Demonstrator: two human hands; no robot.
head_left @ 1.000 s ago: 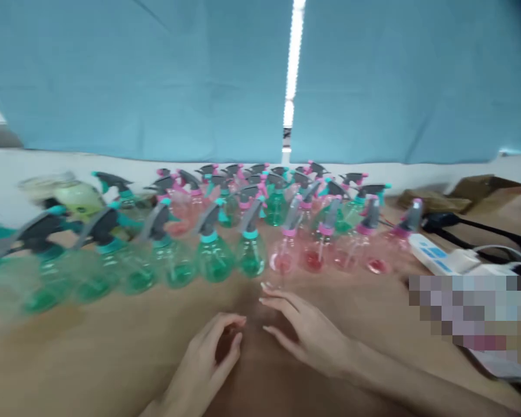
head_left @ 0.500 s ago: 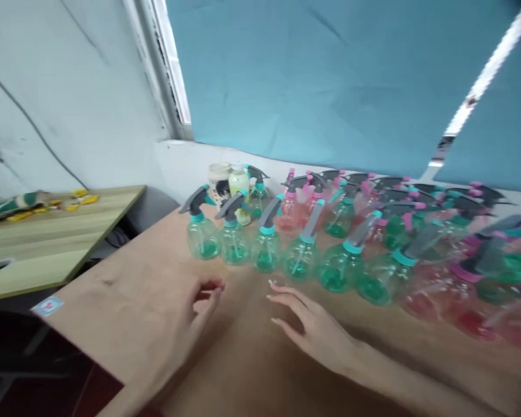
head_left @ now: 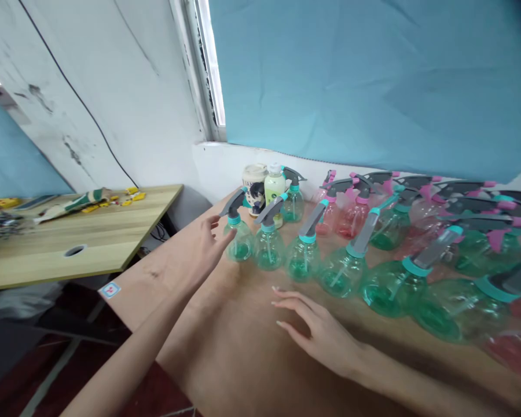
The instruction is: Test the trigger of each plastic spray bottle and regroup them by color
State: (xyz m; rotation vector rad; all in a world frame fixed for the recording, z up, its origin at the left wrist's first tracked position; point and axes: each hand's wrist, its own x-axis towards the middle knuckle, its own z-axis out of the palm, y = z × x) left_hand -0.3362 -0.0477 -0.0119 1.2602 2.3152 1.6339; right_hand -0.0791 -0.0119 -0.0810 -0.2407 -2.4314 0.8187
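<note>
Several green spray bottles with grey and teal trigger heads stand in a front row on the table [head_left: 226,347]. My left hand [head_left: 209,246] is beside the leftmost spray bottle [head_left: 242,240], fingers apart around its left side; whether they touch it I cannot tell. Palm down, my right hand [head_left: 316,333] hovers over the table in front of the row, fingers spread and holding nothing. Nearest to it are a second green spray bottle [head_left: 303,260] and a third green spray bottle [head_left: 342,272].
Behind the row stand pink spray bottles [head_left: 353,217] and more green ones, a cup [head_left: 255,174] and a white-capped bottle [head_left: 275,185]. To the left is a wooden table [head_left: 99,237] with yellow pieces [head_left: 139,197]. A blue sheet [head_left: 351,81] covers the wall behind.
My left hand has moved forward to the leftmost spray bottle. The view has turned left, so the bottles appear further right. My right hand keeps its spread pose.
</note>
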